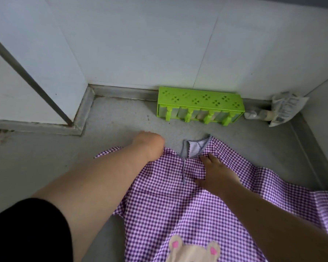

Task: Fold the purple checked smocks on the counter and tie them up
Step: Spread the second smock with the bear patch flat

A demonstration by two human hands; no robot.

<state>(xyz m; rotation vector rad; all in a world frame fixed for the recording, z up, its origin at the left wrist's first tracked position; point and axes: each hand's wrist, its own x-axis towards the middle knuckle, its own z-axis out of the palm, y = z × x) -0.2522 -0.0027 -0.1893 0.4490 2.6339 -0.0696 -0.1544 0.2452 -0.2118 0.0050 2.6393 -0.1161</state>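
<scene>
A purple checked smock (178, 205) lies spread on the grey counter (121, 120), its neckline with grey striped trim pointing at the back wall. A thin tie string runs down from the neck. A beige bear patch (193, 250) shows at the bottom edge. My left hand (150, 146) is bent down at the smock's left shoulder, fingers curled under and hidden, gripping the fabric edge. My right hand (216, 173) lies flat on the cloth just right of the neck opening, fingers straight and pressing down.
A bright green plastic rack (199, 100) stands against the back wall. A crumpled plastic bag (284, 108) and a small bottle (257, 114) sit in the back right corner. A wall pillar (36, 72) juts out at the left; a raised rim borders the counter's right side.
</scene>
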